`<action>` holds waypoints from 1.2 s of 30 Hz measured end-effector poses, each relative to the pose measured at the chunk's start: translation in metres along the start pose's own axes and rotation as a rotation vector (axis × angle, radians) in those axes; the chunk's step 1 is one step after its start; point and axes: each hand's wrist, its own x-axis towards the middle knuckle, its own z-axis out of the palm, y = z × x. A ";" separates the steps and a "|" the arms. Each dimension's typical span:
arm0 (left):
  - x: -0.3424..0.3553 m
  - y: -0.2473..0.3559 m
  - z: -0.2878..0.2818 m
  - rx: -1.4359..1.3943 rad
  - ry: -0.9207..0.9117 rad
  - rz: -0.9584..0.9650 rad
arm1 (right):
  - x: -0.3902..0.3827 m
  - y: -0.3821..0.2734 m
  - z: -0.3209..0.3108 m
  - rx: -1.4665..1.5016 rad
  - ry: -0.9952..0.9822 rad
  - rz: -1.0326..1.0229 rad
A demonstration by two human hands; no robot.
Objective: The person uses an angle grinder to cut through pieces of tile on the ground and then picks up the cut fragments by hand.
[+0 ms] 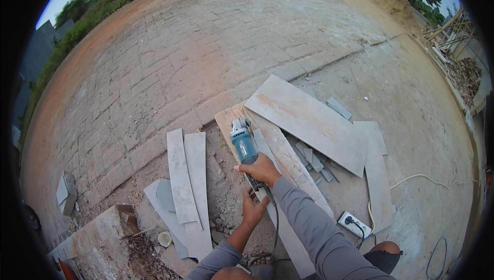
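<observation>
My right hand [262,169] is wrapped round the body of a teal and grey angle grinder [243,145], its metal head pointing away from me. At the tool's tail end, my left hand [253,210] curls its fingers against the black rear part, close to where the cord [277,223] leaves; its fingertips are partly hidden. Beneath the grinder lie a worn wooden board [288,151] and a long narrow grey tile strip [290,244] running toward me. The grinder's disc cannot be made out.
Grey tile strips [182,177] lie at left. A large tile [314,123] leans over small offcuts [311,159] at right, with another tile piece [378,192] beyond. A white power strip [354,223] with a plug sits by my right knee. A concrete block [66,193] stands far left.
</observation>
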 end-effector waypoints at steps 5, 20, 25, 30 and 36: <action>-0.001 0.005 0.002 0.071 0.012 0.034 | 0.001 0.000 -0.001 -0.007 -0.004 0.025; 0.001 -0.002 0.002 0.066 0.020 0.036 | -0.003 -0.002 -0.003 -0.020 -0.015 0.044; -0.001 0.006 0.003 0.080 0.034 0.023 | -0.005 -0.001 -0.004 -0.019 -0.010 0.046; 0.000 0.004 0.001 0.038 0.016 -0.003 | -0.010 -0.008 -0.005 -0.028 -0.013 0.056; 0.000 0.004 0.003 0.032 0.014 0.000 | -0.013 -0.007 -0.007 -0.020 -0.015 0.066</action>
